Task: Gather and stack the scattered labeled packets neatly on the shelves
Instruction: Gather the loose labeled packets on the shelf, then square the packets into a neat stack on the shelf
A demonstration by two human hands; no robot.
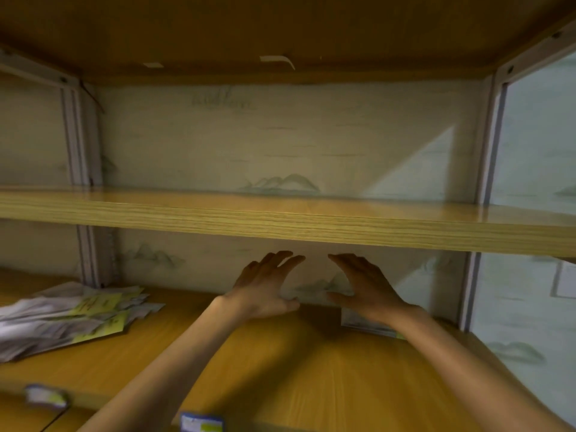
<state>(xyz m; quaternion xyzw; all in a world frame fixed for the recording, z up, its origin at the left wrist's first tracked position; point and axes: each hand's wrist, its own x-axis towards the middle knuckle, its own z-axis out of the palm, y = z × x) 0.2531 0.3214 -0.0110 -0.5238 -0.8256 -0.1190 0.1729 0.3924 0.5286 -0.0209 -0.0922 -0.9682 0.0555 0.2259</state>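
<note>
Both my hands reach over the lower wooden shelf toward its back wall. My left hand and my right hand are raised side by side, fingers straight and spread, holding nothing. Under my right wrist lies a small stack of pale packets against the back wall, partly hidden by the hand. A loose heap of grey packets with yellow-green labels is spread on the left part of the same shelf. The image is blurred.
The upper shelf board runs across just above my fingertips. White metal uprights stand at the left and right. Small label tags sit on the front edge of the lower shelf.
</note>
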